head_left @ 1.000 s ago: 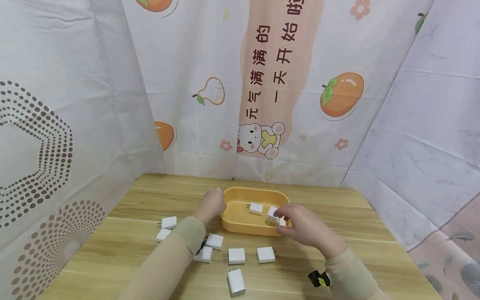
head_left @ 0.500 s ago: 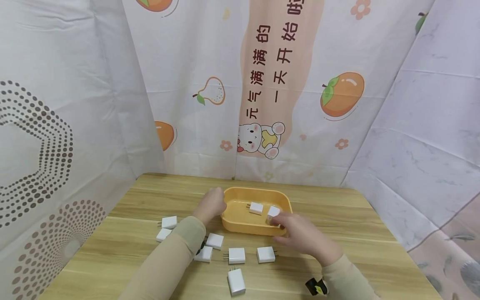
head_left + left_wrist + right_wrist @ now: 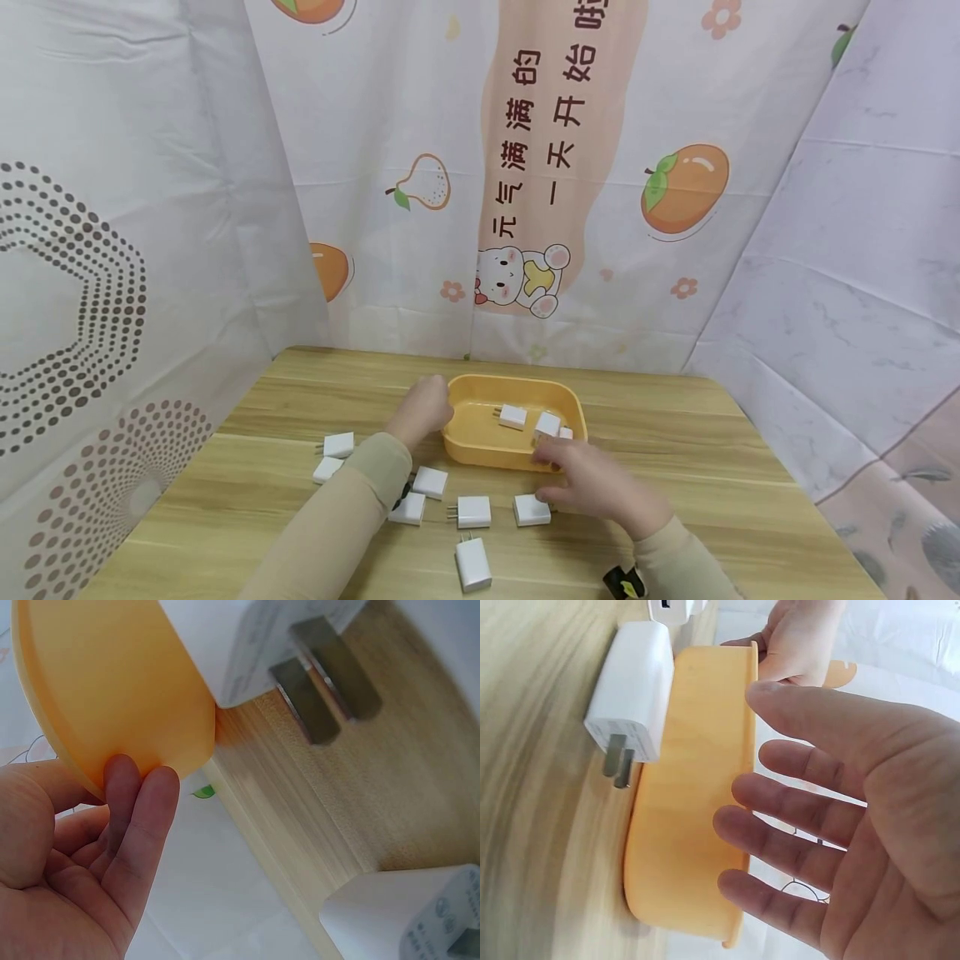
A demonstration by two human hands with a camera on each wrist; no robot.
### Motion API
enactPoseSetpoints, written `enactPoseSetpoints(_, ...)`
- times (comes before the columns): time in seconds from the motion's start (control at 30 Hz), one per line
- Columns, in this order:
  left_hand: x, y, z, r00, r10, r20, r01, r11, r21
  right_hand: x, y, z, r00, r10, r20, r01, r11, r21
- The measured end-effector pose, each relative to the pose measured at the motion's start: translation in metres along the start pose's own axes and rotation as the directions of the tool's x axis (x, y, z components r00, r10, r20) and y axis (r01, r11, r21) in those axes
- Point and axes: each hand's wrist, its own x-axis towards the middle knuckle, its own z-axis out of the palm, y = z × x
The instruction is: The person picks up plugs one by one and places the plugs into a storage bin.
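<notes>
A yellow plastic basket [image 3: 491, 457] stands on the wooden table with several white charger plugs inside, among them a charger [image 3: 513, 416] at its middle. My left hand [image 3: 424, 410] pinches the basket's left rim between thumb and fingers, as the left wrist view shows. In front of the basket, my right hand [image 3: 600, 483] hovers with fingers spread and nothing held. Right below its thumb lies a white charger [image 3: 532, 510] on the table, its prongs partly behind the hand; the right wrist view shows this charger [image 3: 634, 682] beside the basket wall.
More chargers lie on the table: one [image 3: 473, 512] at the middle, one [image 3: 473, 564] nearer me, one [image 3: 430, 482] by my left wrist. Another charger [image 3: 338, 445] lies at the left beside a second. A patterned curtain [image 3: 420, 275] hangs behind the table.
My right hand has moved out of the basket's right end, toward me and slightly left, over the charger in front. The left hand stays on the rim.
</notes>
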Motion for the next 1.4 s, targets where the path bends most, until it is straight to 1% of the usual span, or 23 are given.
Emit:
enactPoseSetpoints(0.27, -0.001, 0.001, 0.0, 1.0, -0.001, 0.0, 0.001, 1.0, -0.003, -0.001, -0.001, 0.009, 1.0, 0.02, 0.025, -0.019, 1.0, -0.009)
enactPoseSetpoints(0.4, -0.001, 0.001, 0.001, 1.0, -0.004, -0.001, 0.004, 1.0, -0.004, -0.001, -0.001, 0.012, 0.999, 0.016, 0.032, -0.016, 1.0, 0.009)
enactPoseSetpoints(0.63, -0.001, 0.0, 0.0, 1.0, -0.002, 0.002, 0.002, 1.0, -0.02, -0.001, 0.001, 0.017, 0.997, 0.025, 0.071, -0.028, 0.999, 0.046)
enactPoseSetpoints(0.83, -0.002, -0.001, -0.001, 1.0, -0.006, 0.012, 0.007, 0.999, -0.047, 0.0, 0.001, 0.023, 0.996, 0.014, 0.092, -0.022, 0.997, 0.08)
enactPoseSetpoints(1.13, -0.001, 0.0, -0.001, 1.0, -0.007, 0.011, 0.007, 1.0, -0.028, 0.0, 0.001, 0.032, 0.995, 0.005, 0.104, -0.015, 0.995, 0.095)
enactPoseSetpoints(1.23, -0.001, 0.0, 0.0, 1.0, -0.007, 0.016, 0.007, 1.0, -0.025, 0.0, 0.001, 0.034, 0.994, -0.004, 0.106, -0.007, 0.995, 0.103)
enactPoseSetpoints(1.4, 0.0, 0.0, 0.0, 1.0, 0.004, 0.004, -0.003, 1.0, -0.019, 0.001, 0.001, 0.036, 0.994, -0.016, 0.104, 0.006, 0.995, 0.1)
